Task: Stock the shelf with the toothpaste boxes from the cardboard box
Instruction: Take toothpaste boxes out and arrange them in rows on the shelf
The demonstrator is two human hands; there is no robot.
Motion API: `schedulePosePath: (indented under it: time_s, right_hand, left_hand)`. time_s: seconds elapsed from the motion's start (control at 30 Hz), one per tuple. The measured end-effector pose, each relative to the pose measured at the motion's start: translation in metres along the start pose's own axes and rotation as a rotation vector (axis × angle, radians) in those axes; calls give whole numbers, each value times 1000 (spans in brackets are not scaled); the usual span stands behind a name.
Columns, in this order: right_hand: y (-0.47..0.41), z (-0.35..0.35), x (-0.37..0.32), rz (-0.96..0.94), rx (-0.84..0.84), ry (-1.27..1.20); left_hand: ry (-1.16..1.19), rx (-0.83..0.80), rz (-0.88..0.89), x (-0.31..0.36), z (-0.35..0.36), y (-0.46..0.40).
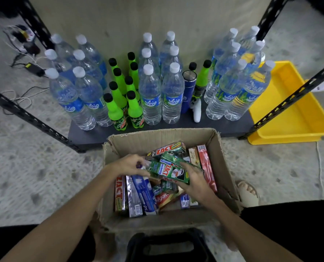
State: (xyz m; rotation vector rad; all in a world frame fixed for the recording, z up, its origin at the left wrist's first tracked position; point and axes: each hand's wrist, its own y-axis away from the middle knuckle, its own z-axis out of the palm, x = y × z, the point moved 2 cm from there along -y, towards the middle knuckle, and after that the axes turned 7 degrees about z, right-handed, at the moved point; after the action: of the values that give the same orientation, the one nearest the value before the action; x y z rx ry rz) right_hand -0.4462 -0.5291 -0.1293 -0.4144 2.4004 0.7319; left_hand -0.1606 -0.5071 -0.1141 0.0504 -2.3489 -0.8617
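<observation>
Shelf board (233, 127): crowded with water bottles (151, 95) and green soda bottles (115, 110), bare strip along front edge. Cardboard box (217, 146): on floor against that edge, flaps open, toothpaste boxes (142, 193) inside. Right hand (192, 178) gripping green Zact box (169, 172); left hand (131, 165) pinching its other end.

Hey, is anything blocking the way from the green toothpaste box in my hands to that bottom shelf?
Both hands, left hand and right hand, hold the green toothpaste box above the cardboard box. Nothing stands between it and the shelf, but water bottles and green soda bottles fill most of it; only a front strip is bare.
</observation>
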Motion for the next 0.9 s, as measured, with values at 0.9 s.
schedulePosePath:
  time_s: [0.9]
  right_hand:
    - [55, -205, -120, -330, 141, -118]
  left_hand:
    - [290, 628, 228, 83, -75, 195]
